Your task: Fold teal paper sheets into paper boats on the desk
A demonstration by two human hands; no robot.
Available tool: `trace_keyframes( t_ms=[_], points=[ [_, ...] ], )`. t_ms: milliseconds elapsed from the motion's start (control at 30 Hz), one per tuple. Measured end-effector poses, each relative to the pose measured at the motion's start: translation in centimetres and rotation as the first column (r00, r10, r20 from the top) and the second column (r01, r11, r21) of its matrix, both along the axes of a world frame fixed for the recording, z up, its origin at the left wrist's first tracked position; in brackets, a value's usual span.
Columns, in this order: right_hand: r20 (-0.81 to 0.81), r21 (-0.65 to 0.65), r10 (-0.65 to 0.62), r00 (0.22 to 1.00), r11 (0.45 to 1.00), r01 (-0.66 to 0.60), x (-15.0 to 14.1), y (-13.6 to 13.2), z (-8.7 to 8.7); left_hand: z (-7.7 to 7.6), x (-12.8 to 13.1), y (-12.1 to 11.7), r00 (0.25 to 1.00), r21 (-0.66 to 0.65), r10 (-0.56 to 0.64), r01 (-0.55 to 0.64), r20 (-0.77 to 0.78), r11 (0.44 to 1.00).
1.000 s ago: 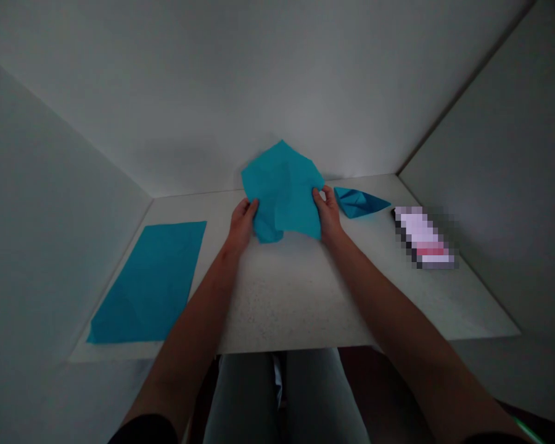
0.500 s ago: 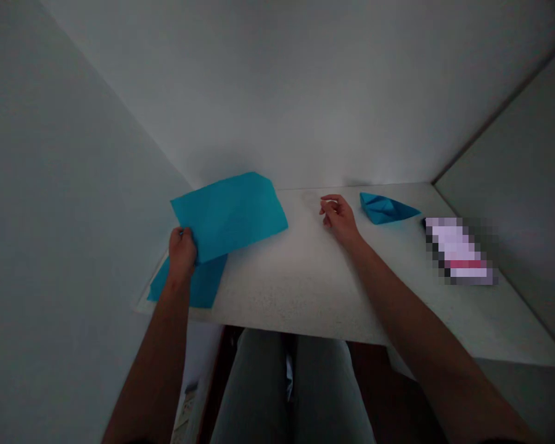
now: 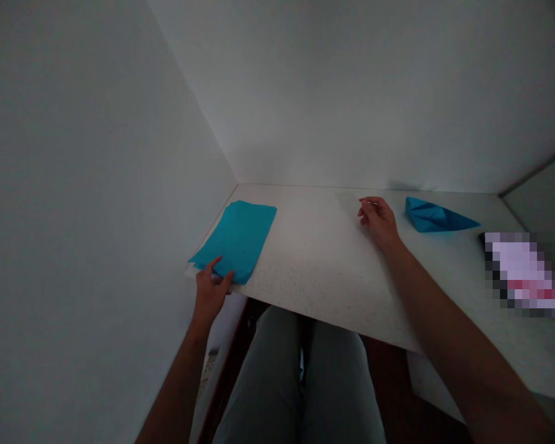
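On the left end of the table [image 3: 314, 253], in the head view, blue paper [image 3: 243, 237] lies flat, a second edge showing at its near left corner. The left hand [image 3: 211, 294] touches the paper's near edge, its grip loose, with thumb and fingers spread apart. The right hand [image 3: 380, 223] hovers or rests over the table, which I cannot tell; its grip is empty, fingers loosely curled. Just beside it sits a folded blue piece [image 3: 437, 217], near a pixelated phone [image 3: 520, 271] farther right.
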State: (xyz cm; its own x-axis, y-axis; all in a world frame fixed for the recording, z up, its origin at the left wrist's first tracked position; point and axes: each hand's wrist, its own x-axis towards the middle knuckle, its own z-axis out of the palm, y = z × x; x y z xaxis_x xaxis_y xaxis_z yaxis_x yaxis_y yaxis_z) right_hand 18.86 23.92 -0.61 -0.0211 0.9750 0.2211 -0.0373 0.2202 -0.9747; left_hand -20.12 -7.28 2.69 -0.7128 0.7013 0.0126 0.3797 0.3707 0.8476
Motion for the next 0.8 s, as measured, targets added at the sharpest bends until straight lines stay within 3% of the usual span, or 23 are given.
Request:
trace_keyframes(
  t_ms=[100,133,200,300,400,500,633,800],
  points=[
    [0.007,-0.001,0.006,1.000,1.000,-0.006,-0.1,-0.1,0.2,2.3,-1.2,-1.1,0.944,-0.344,-0.223,0.132,-0.242,0.930],
    [0.014,0.000,0.008,1.000,1.000,-0.008,-0.2,-0.2,0.2,3.1,-1.8,-0.8,0.919,-0.402,-0.271,0.142,-0.286,0.905],
    [0.037,0.006,0.011,0.999,1.000,-0.011,-0.2,-0.2,0.3,4.5,-3.2,1.3,0.868,-0.416,-0.301,0.124,-0.394,0.901],
    [0.083,0.021,0.018,0.996,1.000,-0.020,-0.2,-0.3,0.4,5.3,-5.3,7.2,0.839,-0.358,-0.307,0.145,-0.450,0.923],
    [0.120,0.025,0.019,0.993,0.999,-0.023,-0.1,-0.3,0.5,4.7,-6.6,13.7,0.740,-0.414,-0.336,0.085,-0.582,0.906],
    [0.139,0.004,0.022,0.990,1.000,-0.023,0.0,-0.3,0.5,3.7,-6.9,17.8,0.690,-0.524,-0.399,0.035,-0.603,0.851],
    [0.128,-0.003,0.023,0.992,1.000,-0.023,-0.1,-0.4,0.5,2.4,-6.7,19.9,0.697,-0.615,-0.465,0.044,-0.546,0.788],
    [0.145,-0.016,0.018,0.989,1.000,-0.016,-0.3,-0.6,0.7,0.8,-6.9,20.3,0.732,-0.582,-0.447,0.086,-0.514,0.809]
  ],
)
